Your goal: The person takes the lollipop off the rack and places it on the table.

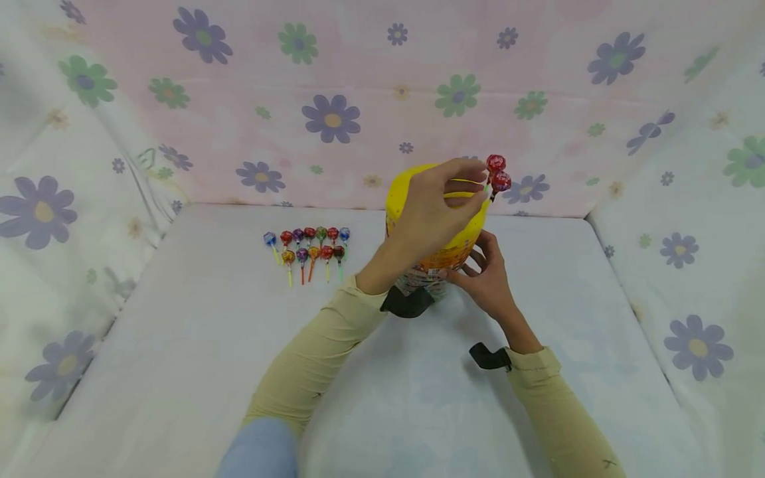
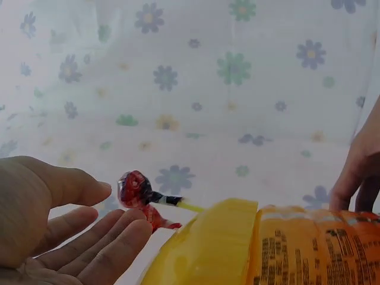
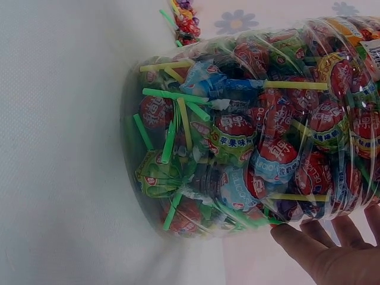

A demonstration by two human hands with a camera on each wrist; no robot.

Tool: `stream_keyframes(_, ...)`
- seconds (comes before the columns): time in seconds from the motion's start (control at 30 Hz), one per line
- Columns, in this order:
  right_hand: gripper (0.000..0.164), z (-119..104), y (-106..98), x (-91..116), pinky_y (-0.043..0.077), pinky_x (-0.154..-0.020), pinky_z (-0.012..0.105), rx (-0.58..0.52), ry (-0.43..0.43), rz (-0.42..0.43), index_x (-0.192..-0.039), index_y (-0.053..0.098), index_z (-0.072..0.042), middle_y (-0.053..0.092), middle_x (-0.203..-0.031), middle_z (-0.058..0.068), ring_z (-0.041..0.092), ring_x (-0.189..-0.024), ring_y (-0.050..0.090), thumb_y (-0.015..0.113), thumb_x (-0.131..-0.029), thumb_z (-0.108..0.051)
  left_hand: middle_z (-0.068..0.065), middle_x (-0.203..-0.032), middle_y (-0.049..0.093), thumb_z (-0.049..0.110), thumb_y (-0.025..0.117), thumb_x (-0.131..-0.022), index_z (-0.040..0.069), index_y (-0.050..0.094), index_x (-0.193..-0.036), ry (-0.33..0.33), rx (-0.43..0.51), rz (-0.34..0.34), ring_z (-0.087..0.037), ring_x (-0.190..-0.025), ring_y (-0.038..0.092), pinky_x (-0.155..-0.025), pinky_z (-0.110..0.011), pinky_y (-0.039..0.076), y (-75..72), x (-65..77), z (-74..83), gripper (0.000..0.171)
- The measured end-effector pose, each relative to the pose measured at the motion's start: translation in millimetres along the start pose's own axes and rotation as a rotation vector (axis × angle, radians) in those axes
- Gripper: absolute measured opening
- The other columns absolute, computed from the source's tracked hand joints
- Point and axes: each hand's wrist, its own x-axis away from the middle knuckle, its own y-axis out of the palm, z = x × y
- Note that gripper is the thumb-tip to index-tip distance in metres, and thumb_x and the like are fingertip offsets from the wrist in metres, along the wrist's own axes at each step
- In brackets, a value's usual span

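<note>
A clear jar (image 3: 237,124) packed with wrapped lollipops stands upright, with an orange printed band (image 2: 309,249) and a yellow lid (image 1: 402,189). Two red-wrapped lollipops (image 1: 495,163) stick out at the lid's right edge; in the left wrist view, the upper one's stick reaches the yellow lid. My left hand (image 1: 427,209) is over the lid, thumb and fingers parted close to these two lollipops, with nothing seen pinched between them. My right hand (image 1: 487,279) holds the jar's right side, thumb in front and fingers behind.
To the left on the white table (image 1: 197,358), several lollipops (image 1: 313,253) lie in two rows, sticks toward me. A flower-patterned cloth (image 1: 370,79) rises at the back and both sides. Dark straps (image 1: 408,302) hang by the wrists.
</note>
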Motion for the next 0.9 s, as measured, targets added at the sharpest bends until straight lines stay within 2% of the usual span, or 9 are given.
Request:
stream_keyframes(0.17, 0.08, 2.3, -0.4, -1.1, 0.044, -0.112, 0.054, 0.008, -0.011, 0.003, -0.149, 0.033, -0.011, 0.042, -0.147, 0.011, 0.033, -0.14, 0.047, 0.081, -0.085, -0.003, -0.018, -0.122, 0.069, 0.0, 0.068, -0.095, -0.007, 0.063, -0.129, -0.011, -0.036, -0.017, -0.021, -0.111, 0.071, -0.091, -0.016, 0.055, 11.5, -11.7, -1.8, 0.035)
stream_keyframes(0.33, 0.082, 3.3, 0.1, -0.5, 0.043, -0.112, 0.055, 0.006, -0.018, 0.002, -0.15, 0.033, -0.012, 0.042, -0.148, 0.011, 0.033, -0.141, 0.046, 0.081, -0.084, -0.002, -0.018, -0.123, 0.069, -0.003, 0.068, -0.094, -0.008, 0.061, -0.129, -0.012, -0.049, -0.032, -0.021, -0.111, 0.07, -0.092, -0.015, 0.055, 19.9, -15.4, -4.3, 0.036)
stream_keyframes(0.7, 0.082, 1.4, 0.2, -1.2, 0.043, -0.112, 0.054, 0.006, -0.021, 0.002, -0.15, 0.033, -0.012, 0.041, -0.15, 0.009, 0.032, -0.14, 0.046, 0.081, -0.084, -0.002, -0.018, -0.116, 0.073, -0.006, 0.067, -0.093, -0.008, 0.064, -0.125, 0.084, -0.046, 0.053, -0.02, -0.102, 0.072, -0.089, -0.017, 0.057, 27.6, -17.3, -7.2, 0.032)
stream_keyframes(0.9, 0.082, 1.6, -0.7, -0.2, 0.043, -0.113, 0.054, 0.005, -0.006, -0.004, -0.149, 0.033, -0.012, 0.041, -0.149, 0.009, 0.032, -0.141, 0.046, 0.082, -0.084, -0.004, -0.017, -0.116, 0.072, -0.005, 0.068, -0.092, -0.006, 0.064, -0.126, 0.148, 0.029, 0.087, -0.018, -0.099, 0.07, -0.086, -0.019, 0.058, 26.8, -13.8, -7.4, 0.034)
